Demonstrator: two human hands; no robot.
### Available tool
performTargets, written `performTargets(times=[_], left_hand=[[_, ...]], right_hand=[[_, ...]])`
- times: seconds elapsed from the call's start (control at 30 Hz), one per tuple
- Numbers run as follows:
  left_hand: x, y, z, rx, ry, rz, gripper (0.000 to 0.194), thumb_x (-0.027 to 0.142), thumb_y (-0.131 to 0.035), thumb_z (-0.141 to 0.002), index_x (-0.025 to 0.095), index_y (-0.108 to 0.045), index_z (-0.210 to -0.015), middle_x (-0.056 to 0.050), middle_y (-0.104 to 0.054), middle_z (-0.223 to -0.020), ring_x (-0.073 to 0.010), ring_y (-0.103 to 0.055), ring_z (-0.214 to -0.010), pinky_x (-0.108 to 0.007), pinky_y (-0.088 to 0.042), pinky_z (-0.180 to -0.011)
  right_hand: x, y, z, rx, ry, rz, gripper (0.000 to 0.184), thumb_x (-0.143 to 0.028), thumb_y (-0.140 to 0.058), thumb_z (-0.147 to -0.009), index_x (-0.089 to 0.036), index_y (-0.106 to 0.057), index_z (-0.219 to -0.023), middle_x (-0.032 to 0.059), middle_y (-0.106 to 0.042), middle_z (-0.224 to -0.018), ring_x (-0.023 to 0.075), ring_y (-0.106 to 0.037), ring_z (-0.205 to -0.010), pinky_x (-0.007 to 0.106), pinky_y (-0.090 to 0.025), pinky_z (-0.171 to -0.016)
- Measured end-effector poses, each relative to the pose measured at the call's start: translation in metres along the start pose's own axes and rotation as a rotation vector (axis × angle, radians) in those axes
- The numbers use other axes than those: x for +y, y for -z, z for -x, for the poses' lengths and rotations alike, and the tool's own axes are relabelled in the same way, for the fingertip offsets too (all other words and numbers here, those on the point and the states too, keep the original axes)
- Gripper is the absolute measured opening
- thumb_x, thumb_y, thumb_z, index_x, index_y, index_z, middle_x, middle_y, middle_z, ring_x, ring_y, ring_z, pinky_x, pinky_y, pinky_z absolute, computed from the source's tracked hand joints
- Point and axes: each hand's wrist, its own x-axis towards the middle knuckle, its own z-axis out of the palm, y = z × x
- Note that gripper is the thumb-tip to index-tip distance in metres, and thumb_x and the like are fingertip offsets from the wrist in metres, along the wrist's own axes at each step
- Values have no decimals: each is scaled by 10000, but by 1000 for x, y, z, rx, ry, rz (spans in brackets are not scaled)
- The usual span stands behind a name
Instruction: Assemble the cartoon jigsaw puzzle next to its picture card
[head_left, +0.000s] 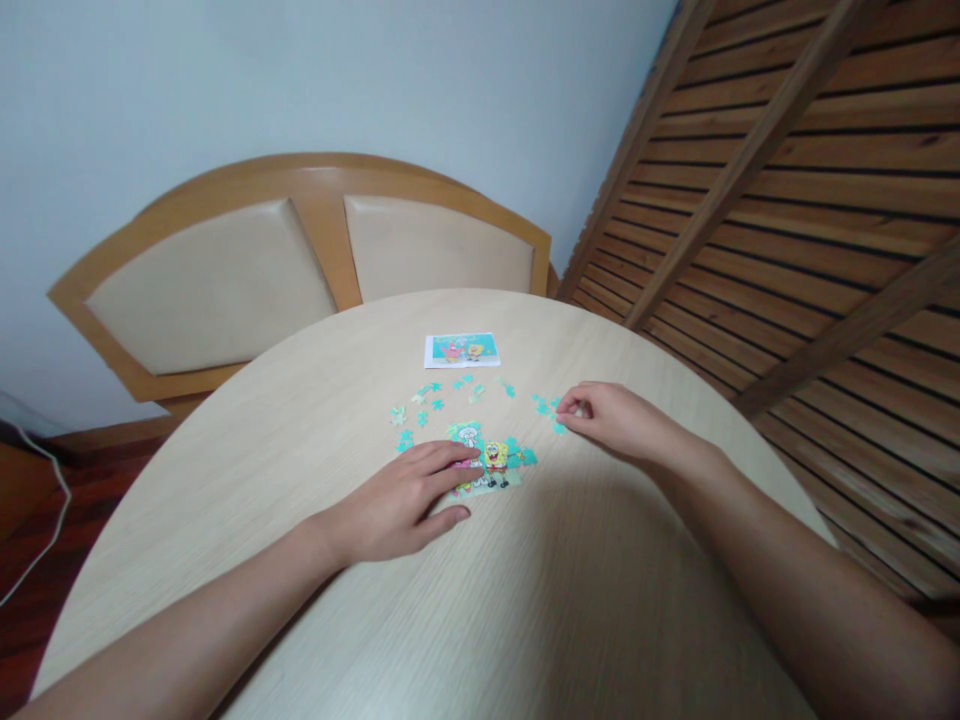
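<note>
A partly joined cartoon jigsaw [491, 458] lies in the middle of the round wooden table [300, 450]. My left hand [409, 500] rests flat on the table, fingers stretched out and touching the jigsaw's left edge. My right hand [611, 418] is curled, fingertips pinched over loose teal pieces [546, 406] to the right of the jigsaw; what they grip is too small to name. More loose teal pieces [431, 395] are scattered behind the jigsaw. A small reference picture card [461, 350] lies further back.
A wooden bench with two padded beige backs [300, 260] stands behind the table against a pale wall. A slatted wooden panel [787, 200] runs along the right. A white cable [45, 500] hangs at the far left.
</note>
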Motion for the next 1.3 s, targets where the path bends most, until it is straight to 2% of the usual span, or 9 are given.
performTargets(times=[0.23,0.37,0.53,0.6,0.73,0.83,1.0,1.17,1.3], left_hand=[[-3,-5,3,-20,16,-25,470,314,-512,-1038,254,-452,-1500,-110,-477,-1562,-276,-425,-1462,-532,-359,-1203],[-3,-2,1,54,49,-52,437,298,-532,-1013,239,-508,-1446,-112,-563,-1479,-272,-522,-1375,-501,-443,-1143],[-17,8,3,241,294,-165,289,296,-466,-1014,175,-646,-1204,-124,-682,-1230,-271,-647,-1126,-500,-543,-997],[-28,10,6,279,373,-210,327,336,-496,-1000,152,-639,-1229,-144,-665,-1259,-295,-631,-1154,-528,-531,-1012],[-50,7,10,329,423,-254,433,372,-521,-978,124,-585,-1327,-178,-602,-1386,-327,-576,-1268,-558,-487,-1074],[-60,4,10,325,428,-234,435,365,-496,-988,139,-560,-1354,-165,-613,-1390,-326,-567,-1294,-575,-474,-1092],[-62,0,6,264,426,-219,451,330,-454,-995,95,-546,-1369,-185,-638,-1351,-330,-563,-1300,-568,-471,-1101],[-57,1,2,315,445,-192,411,236,-473,-933,117,-572,-1314,-164,-673,-1294,-300,-629,-1197,-526,-509,-1057],[-56,5,3,359,547,-204,430,148,-503,-839,106,-608,-1254,-162,-692,-1253,-318,-641,-1142,-530,-523,-1022]], right_hand=[[-1,-2,-1,10,7,16,202,-294,-590,-889,-184,-753,-936,80,-751,-937,201,-663,-793,289,-479,-701],[-2,-4,-1,31,9,25,188,-269,-582,-881,-188,-748,-920,76,-752,-945,200,-657,-793,293,-476,-707],[-6,-9,-4,85,29,31,221,-304,-549,-923,-176,-730,-930,88,-732,-959,223,-657,-844,330,-484,-766],[-9,-14,-6,132,79,22,230,-314,-546,-938,-168,-720,-972,102,-724,-987,245,-654,-918,359,-490,-839],[-17,-25,-8,190,250,-11,262,-292,-508,-974,-175,-684,-1128,119,-707,-1152,270,-617,-1093,430,-458,-989],[-25,-33,-7,145,344,-24,328,-222,-438,-989,-175,-642,-1242,119,-675,-1269,267,-574,-1202,458,-427,-1050],[-38,-41,-5,44,374,-48,431,-189,-377,-991,-167,-559,-1381,118,-608,-1409,269,-481,-1356,505,-362,-1136],[-46,-47,-5,-26,395,-71,479,-221,-382,-987,-190,-516,-1446,106,-548,-1499,266,-448,-1415,520,-324,-1182],[-45,-48,-6,-28,419,-59,477,-249,-384,-997,-204,-517,-1453,95,-544,-1510,260,-457,-1415,519,-312,-1187]])
